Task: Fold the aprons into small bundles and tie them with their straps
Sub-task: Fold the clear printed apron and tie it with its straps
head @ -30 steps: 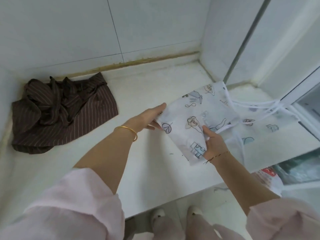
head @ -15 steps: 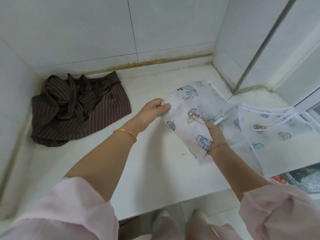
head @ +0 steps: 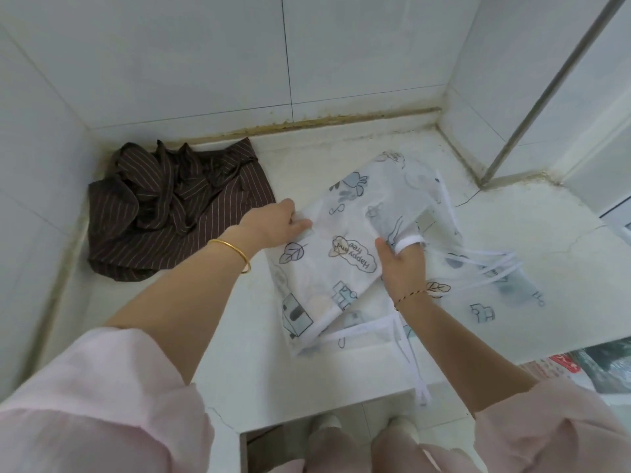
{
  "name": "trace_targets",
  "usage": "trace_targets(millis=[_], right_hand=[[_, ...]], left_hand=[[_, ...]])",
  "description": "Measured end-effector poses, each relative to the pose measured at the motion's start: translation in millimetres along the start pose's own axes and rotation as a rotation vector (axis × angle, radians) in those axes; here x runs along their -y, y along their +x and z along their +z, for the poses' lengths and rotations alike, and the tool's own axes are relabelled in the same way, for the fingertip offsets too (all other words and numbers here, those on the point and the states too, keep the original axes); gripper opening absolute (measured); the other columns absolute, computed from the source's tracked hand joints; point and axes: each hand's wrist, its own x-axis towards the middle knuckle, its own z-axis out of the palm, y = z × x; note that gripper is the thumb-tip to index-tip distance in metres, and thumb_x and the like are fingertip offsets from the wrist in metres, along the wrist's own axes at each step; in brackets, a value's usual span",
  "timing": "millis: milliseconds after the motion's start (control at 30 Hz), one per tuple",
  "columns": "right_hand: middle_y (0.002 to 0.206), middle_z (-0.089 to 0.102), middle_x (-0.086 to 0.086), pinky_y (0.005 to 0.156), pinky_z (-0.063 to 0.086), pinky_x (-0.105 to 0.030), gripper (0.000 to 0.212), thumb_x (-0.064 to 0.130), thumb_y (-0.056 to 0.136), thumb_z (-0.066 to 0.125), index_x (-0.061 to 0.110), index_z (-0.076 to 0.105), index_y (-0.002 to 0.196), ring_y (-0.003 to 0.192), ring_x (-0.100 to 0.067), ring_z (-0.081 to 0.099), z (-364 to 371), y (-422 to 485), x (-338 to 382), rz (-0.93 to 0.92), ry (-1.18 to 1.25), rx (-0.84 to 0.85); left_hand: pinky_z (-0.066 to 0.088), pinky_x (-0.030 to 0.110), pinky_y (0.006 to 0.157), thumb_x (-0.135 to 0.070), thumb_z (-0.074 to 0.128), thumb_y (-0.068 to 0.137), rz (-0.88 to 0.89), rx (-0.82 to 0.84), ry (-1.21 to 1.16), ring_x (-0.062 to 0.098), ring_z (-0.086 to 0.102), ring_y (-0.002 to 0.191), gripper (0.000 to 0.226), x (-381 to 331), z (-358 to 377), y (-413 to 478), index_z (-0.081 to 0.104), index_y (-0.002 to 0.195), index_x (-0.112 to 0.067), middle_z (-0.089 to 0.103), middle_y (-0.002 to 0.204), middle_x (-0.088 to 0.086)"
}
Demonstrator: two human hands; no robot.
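White printed apron (head: 327, 268) lies half-folded on the pale counter (head: 239, 343) at centre right of the frame, its straps (head: 478, 259) trailing right. The left hand (head: 273, 221) pinches its left edge with curled fingers. The right hand (head: 404, 268) grips a bunched fold at its middle. A brown striped apron (head: 170, 213) sits crumpled at upper left.

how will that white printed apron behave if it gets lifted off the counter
Probably floppy: the white apron sags and creases between the left hand and right hand that grip it. Likely light, since the thin cloth looks half see-through. Its loose straps would probably dangle and snag; one hangs over the counter edge.
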Motion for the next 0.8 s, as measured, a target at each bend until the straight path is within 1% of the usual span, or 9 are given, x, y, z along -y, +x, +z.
trace_targets(millis=[133,233,333,400,467,567,667,733,800], right_hand=[[0.109,0.061,-0.028,0.101,0.04,-0.051,0.037,0.019,0.091,0.06,-0.013,0.056,0.109,0.109,-0.039,0.055,-17.8,13.1,-9.6,-0.15,-0.295,-0.121],[0.127,0.051,-0.031,0.109,0.03,-0.052,0.05,0.017,0.088,0.062,-0.014,0.047,0.124,0.124,-0.042,0.044,-30.8,27.7,-1.0,-0.237,-0.41,-0.179],[0.138,0.042,-0.029,0.114,0.022,-0.049,0.06,0.014,0.087,0.063,-0.013,0.038,0.134,0.133,-0.042,0.033,-45.0,36.0,12.1,-0.344,-0.484,-0.248],[0.136,0.043,-0.031,0.114,0.022,-0.05,0.058,0.01,0.086,0.064,-0.013,0.039,0.133,0.131,-0.045,0.034,-53.2,34.3,17.9,-0.414,-0.469,-0.264],[0.131,0.048,-0.031,0.113,0.025,-0.049,0.053,0.009,0.086,0.064,-0.014,0.043,0.13,0.128,-0.045,0.038,-55.5,27.2,11.5,-0.413,-0.41,-0.266],[0.113,0.058,-0.016,0.092,0.044,-0.035,0.038,0.012,0.086,0.064,0.002,0.05,0.119,0.107,-0.03,0.054,-54.4,14.9,-18.6,-0.058,-0.098,-0.287],[0.079,0.053,-0.008,0.066,0.042,-0.032,0.019,0.015,0.08,0.064,0.005,0.05,0.089,0.078,-0.024,0.052,-56.2,9.1,-52.0,0.361,0.028,-0.342],[0.085,0.057,-0.007,0.07,0.044,-0.033,0.033,0.028,0.078,0.065,0.003,0.054,0.096,0.08,-0.024,0.054,-60.6,9.7,-62.8,0.486,0.027,-0.401],[0.101,0.06,-0.004,0.08,0.045,-0.033,0.046,0.039,0.08,0.065,0.006,0.056,0.111,0.091,-0.023,0.057,-63.7,14.3,-65.6,0.492,0.096,-0.427]], left_hand=[[0.041,0.028,0.072,-0.054,0.063,0.081,-0.037,0.243,-0.529,0.018,0.055,0.087,0.046,-0.5,5.9,4.2,0.054,0.094,-0.011,0.057,0.093,0.001],[0.05,0.034,0.096,-0.058,0.071,0.065,-0.048,0.424,-0.783,0.017,0.064,0.102,0.061,-0.4,13.4,1.4,0.064,0.106,-0.013,0.069,0.108,0.002],[0.051,0.031,0.091,-0.052,0.07,0.073,0.003,0.451,-0.665,0.02,0.063,0.101,0.048,-4.6,21.3,2.0,0.064,0.102,-0.014,0.067,0.109,0.005],[0.046,0.026,0.072,-0.044,0.065,0.085,0.016,0.338,-0.488,0.02,0.058,0.089,0.037,-11.9,22.6,6.1,0.061,0.098,-0.009,0.063,0.1,0.006],[0.04,0.028,0.063,-0.046,0.062,0.086,0.004,0.183,-0.257,0.02,0.053,0.084,0.039,-18.0,19.8,11.2,0.054,0.093,-0.009,0.057,0.092,0.005],[0.042,0.031,0.073,-0.056,0.057,0.084,0.003,0.134,0.068,0.021,0.051,0.089,0.044,-25.1,17.3,16.3,0.046,0.093,-0.014,0.05,0.092,0.001],[0.038,0.03,0.076,-0.055,0.053,0.087,0.069,0.162,0.153,0.02,0.051,0.091,0.04,-28.7,24.6,19.9,0.048,0.097,-0.017,0.049,0.094,-0.003],[0.035,0.028,0.073,-0.046,0.054,0.09,0.112,0.192,-0.027,0.02,0.049,0.088,0.03,-28.1,32.4,20.9,0.05,0.092,-0.016,0.051,0.091,-0.002],[0.034,0.027,0.066,-0.035,0.054,0.093,0.139,0.211,-0.19,0.019,0.048,0.085,0.021,-26.0,36.3,19.2,0.05,0.088,-0.014,0.051,0.089,0.0]])
